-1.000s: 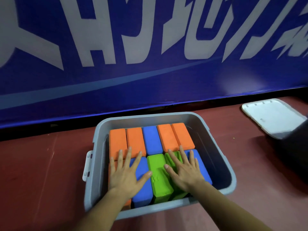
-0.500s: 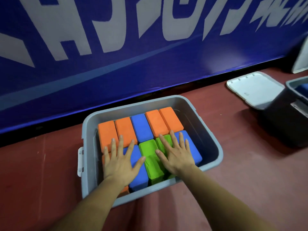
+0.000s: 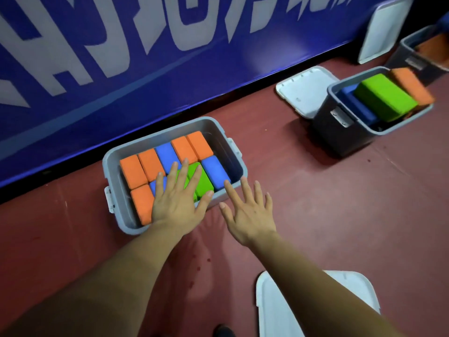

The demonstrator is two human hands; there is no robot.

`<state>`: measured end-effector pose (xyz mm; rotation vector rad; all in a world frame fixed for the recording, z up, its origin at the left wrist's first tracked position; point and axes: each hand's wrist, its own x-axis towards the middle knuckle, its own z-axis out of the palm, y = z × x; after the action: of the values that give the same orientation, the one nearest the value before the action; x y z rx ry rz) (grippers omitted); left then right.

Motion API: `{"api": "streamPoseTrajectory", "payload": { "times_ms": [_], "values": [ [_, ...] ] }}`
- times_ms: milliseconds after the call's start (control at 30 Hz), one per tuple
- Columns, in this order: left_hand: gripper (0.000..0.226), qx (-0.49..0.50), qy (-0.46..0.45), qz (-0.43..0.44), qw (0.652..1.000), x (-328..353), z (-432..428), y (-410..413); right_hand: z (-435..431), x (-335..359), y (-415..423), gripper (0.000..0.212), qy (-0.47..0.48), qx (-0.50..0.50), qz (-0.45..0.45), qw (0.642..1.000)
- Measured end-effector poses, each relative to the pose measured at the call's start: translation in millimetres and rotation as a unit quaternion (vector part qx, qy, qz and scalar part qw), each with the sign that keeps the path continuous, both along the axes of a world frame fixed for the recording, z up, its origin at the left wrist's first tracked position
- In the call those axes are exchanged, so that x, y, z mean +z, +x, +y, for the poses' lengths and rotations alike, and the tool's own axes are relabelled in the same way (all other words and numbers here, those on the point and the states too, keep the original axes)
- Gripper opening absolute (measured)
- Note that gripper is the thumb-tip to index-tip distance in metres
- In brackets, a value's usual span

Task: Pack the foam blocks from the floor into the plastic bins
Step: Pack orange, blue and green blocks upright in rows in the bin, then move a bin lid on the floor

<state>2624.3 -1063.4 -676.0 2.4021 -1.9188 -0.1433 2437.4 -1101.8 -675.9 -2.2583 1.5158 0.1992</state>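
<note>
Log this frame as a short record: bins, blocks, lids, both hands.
near bin: filled with two rows of orange, blue and green blocks
far bin: green block piled on top
far lid: on floor beside far bin
near lid: on floor, nearest the person
left hand: open, spread over near bin's blocks
right hand: open, over floor beside near bin

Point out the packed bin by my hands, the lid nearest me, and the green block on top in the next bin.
packed bin [image 3: 158, 135]: head view, on its far rim.
nearest lid [image 3: 273, 312]: head view, on its bare left portion.
green block [image 3: 385, 97]: head view, on its top face.
</note>
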Motion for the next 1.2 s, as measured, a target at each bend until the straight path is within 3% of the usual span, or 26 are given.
{"api": "streamPoseTrajectory", "payload": {
  "times_ms": [300,667,833,1200],
  "values": [
    [0.082,-0.037,0.033,0.048,0.998,41.4,69.5,-113.1,95.3,42.1,-99.0,0.062,-0.002,-0.078,0.02,0.997],
    [0.077,-0.039,0.083,0.089,0.992,5.6,171.2,-239.3,187.4,29.3,-223.3,0.062,0.02,-0.139,0.034,0.99],
    [0.079,-0.023,0.149,0.089,0.985,-48.6,212.0,-322.6,218.1,-24.2,-306.4,0.062,0.039,-0.155,0.048,0.986],
    [0.089,0.066,0.257,0.09,0.96,-259.6,291.9,-477.0,309.1,-234.0,-490.0,0.061,0.118,-0.164,0.093,0.975]
  ]
}}
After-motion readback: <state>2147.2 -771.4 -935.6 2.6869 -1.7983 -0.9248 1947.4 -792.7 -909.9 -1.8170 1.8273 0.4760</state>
